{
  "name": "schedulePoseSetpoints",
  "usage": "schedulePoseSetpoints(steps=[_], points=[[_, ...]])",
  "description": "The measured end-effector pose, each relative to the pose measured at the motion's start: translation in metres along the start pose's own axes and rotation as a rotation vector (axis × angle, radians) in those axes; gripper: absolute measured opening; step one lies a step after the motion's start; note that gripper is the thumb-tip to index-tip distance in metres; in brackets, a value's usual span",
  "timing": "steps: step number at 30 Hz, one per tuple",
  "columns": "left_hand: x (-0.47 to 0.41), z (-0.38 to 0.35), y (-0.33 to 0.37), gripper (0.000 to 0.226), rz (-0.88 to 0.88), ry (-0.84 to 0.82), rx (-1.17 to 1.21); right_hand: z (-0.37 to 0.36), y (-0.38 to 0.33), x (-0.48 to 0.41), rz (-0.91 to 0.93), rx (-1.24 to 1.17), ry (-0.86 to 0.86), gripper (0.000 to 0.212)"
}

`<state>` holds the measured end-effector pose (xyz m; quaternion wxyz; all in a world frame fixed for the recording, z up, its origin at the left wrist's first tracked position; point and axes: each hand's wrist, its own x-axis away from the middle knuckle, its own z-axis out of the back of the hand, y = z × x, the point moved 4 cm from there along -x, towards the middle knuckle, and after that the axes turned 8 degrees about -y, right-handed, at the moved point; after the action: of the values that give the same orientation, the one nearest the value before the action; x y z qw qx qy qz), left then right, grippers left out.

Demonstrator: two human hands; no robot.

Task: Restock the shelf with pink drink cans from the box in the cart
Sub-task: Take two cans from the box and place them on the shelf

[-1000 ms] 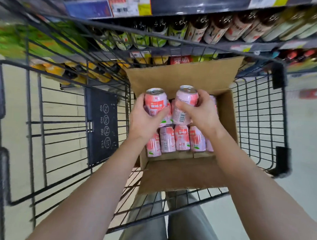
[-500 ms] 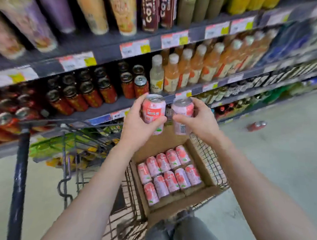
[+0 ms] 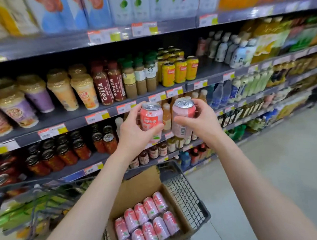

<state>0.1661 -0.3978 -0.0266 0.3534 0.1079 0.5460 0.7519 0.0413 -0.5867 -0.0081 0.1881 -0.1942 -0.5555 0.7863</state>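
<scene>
- The left can and the right can are being held upright and side by side, close together. They are sitting in front of the middle shelves, well above the box.
- Handling judgement: both are sealed, so they are probably full and carrying some weight for their size. The walls are thin, stiff metal with a smooth printed skin, so they are likely slippery and would dent if dropped.
- The best hold is round the mid-body, thumb opposing fingers and clear of the tab end.
- The left hand is gripping the left can, with the thumb lying across its near face and the fingers wrapping behind.
- The right hand is gripping the right can, with the thumb pressing its near side and the fingers curling round the right and far side.
- Both forearms are reaching up and away from the body, converging towards the cans.
- The remaining pink cans are lying on their sides in rows inside the box, which is sitting in the cart at the near edge.
- The shelf is showing a bare stretch just right of the yellow cans. I cannot tell whether that is the intended slot.
</scene>
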Motion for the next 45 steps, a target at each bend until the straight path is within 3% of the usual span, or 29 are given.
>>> schedulePoseSetpoints(steps=[11, 15, 19, 25, 29, 45], points=[[-0.025, -0.146, 0.101, 0.080, 0.012, 0.111, -0.018, 0.184, 0.011, 0.008, 0.103, 0.009, -0.043, 0.070], [-0.043, -0.185, 0.129, 0.087, 0.025, 0.155, -0.053, 0.234, 0.018, -0.002, 0.119, 0.008, -0.068, 0.065], [-0.067, -0.212, 0.149, 0.078, 0.011, 0.163, -0.108, 0.266, 0.024, -0.022, 0.123, -0.017, -0.079, 0.069], [-0.114, -0.232, 0.143, 0.086, 0.033, 0.163, -0.099, 0.294, 0.047, -0.073, 0.099, -0.038, -0.104, 0.085], [-0.154, -0.248, 0.128, 0.089, 0.045, 0.184, -0.098, 0.306, 0.061, -0.120, 0.083, -0.016, -0.142, 0.073], [-0.305, -0.264, 0.064, 0.077, 0.077, 0.359, -0.172, 0.292, 0.099, -0.343, 0.094, -0.015, -0.243, 0.061]])
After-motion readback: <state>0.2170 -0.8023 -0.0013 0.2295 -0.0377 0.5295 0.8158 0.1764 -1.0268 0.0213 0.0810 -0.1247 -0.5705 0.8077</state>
